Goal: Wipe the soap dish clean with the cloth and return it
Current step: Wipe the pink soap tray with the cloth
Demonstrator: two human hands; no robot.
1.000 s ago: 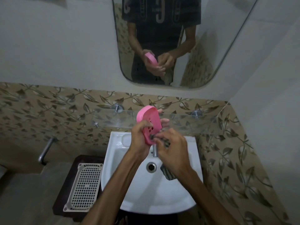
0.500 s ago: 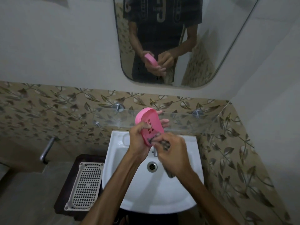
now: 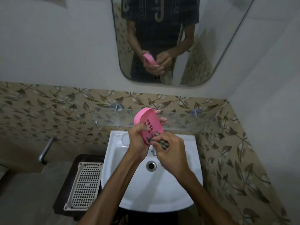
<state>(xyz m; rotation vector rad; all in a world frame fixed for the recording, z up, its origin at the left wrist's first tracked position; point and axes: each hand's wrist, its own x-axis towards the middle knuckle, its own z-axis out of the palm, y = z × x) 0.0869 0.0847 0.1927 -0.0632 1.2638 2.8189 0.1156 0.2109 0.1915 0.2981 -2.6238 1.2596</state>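
Note:
The pink oval soap dish (image 3: pixel 148 120), with drain slots in its floor, is tilted upright above the white sink (image 3: pixel 178 192). My left hand (image 3: pixel 138 143) grips its lower left side, thumb on the inside and fingertips showing behind the far edge. My right hand (image 3: pixel 172 153) pinches a dark patterned cloth (image 3: pixel 159 141) and presses it into the dish's lower end. Most of the cloth is hidden under my fingers.
A glass shelf (image 3: pixel 181 120) on two metal mounts runs along the leaf-patterned tiles just behind the dish. The tap (image 3: pixel 154 151) and drain (image 3: pixel 151 166) lie below my hands. A white perforated tray (image 3: pixel 85 184) sits on a dark stand at left. A mirror (image 3: pixel 162 41) hangs above.
The right hand has shifted the cloth slightly across the lower part of the dish, and the hanging end of the cloth is now hidden behind that hand. The left hand keeps the dish almost still.

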